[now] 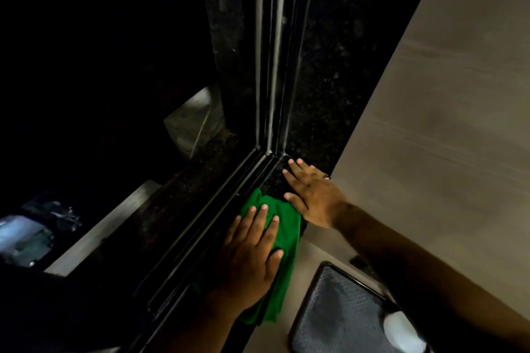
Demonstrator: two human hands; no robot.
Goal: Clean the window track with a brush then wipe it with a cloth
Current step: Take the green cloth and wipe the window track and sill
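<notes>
A green cloth (282, 249) lies on the dark stone sill beside the black window track (218, 215), which runs from the lower left up to the corner of the frame. My left hand (249, 255) presses flat on the cloth with straight fingers, right next to the track. My right hand (311, 193) rests flat on the sill near the corner, fingers spread, its thumb touching the cloth's upper edge. A ring shows on one finger. No brush is in view.
The vertical window frame (272, 51) rises from the corner. A beige wall (444, 123) fills the right side. Below the sill stands a dark mesh chair back (338, 312). Outside the window it is dark, with a pale ledge (103, 226).
</notes>
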